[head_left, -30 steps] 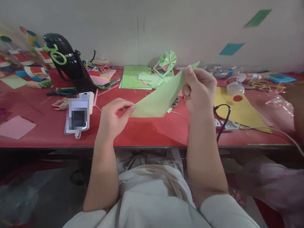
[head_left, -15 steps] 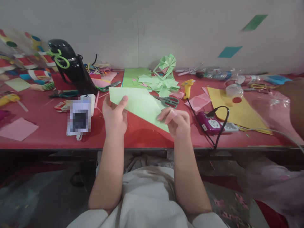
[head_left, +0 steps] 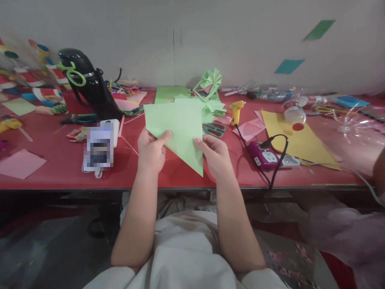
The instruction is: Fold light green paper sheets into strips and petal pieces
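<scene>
A light green sheet of paper (head_left: 179,124) with a slanting lower edge is held up over the red table. My left hand (head_left: 152,150) grips its lower left edge, thumb in front and fingers behind. On the right edge, my right hand (head_left: 215,154) pinches the sheet with the thumb on its face; the fingers behind are partly hidden. Just beyond the right hand lie grey-handled scissors (head_left: 215,129), their blades hidden by the paper. Behind the sheet are cut green paper pieces (head_left: 214,107) and a folded green paper rosette (head_left: 211,80).
A yellow glue gun (head_left: 236,112) and a purple power socket (head_left: 264,154) with a black cord lie to the right, near yellow paper (head_left: 300,140) and a plastic bottle (head_left: 294,115). Leftward are a phone (head_left: 99,148) and a black bottle (head_left: 87,80). Another person's arm (head_left: 379,172) shows at the right edge.
The green sheet has turned more upright and faces me. My right hand has moved left and closed on its right edge. My left hand has shifted slightly right. The other person's arm has drawn back.
</scene>
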`<state>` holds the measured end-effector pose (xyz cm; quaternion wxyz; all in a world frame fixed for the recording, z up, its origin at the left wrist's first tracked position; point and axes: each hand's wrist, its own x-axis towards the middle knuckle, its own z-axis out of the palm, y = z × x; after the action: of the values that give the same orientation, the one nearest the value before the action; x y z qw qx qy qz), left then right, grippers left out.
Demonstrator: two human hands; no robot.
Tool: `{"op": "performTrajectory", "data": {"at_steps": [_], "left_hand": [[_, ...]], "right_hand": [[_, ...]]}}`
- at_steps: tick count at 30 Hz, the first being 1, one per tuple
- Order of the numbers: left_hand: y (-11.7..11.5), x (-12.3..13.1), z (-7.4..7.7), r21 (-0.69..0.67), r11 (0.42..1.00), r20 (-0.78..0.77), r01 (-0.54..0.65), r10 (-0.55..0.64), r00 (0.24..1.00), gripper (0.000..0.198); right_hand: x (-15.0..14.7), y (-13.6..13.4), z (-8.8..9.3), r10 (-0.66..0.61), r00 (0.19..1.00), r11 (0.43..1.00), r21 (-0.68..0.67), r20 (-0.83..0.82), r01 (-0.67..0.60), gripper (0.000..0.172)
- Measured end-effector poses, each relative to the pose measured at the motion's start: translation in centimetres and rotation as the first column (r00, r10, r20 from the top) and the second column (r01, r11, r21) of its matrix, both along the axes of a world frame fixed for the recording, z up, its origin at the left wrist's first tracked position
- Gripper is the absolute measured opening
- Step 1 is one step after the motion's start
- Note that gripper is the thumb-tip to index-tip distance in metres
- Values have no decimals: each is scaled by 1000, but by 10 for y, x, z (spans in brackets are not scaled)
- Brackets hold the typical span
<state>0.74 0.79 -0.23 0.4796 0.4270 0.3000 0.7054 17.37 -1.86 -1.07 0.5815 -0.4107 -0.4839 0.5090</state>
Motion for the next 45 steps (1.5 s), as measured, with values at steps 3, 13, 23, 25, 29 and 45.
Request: {"op": "performTrajectory", "data": {"at_steps": [3,13,23,25,29,45], "left_hand": [[-1,-2,0,-26,1000,2,17,-17,1000,43],[-2,-18,1,-76,997,-36,14,-17,999,28],[-7,-11,0,-153,987,-246,-58,19,969,28],[-8,-14,2,-91,985,-367,-148,105,924,27],[-19,-20,16,51,987,-727,-154,142,672,28],[-31,-13,28,-92,977,-965,193,-136,226,23]], "right_hand": [[-2,1,-2,-75,997,997,10,30,75,36],[4,1,-6,-39,999,998,-40,3,39,30],[0,0,-3,-79,996,997,25,51,77,33],[3,2,-3,-83,994,995,64,72,79,37],[19,3,6,-439,883,858,369,167,357,50],[13,16,84,38,322,884,119,946,-453,15]]}}
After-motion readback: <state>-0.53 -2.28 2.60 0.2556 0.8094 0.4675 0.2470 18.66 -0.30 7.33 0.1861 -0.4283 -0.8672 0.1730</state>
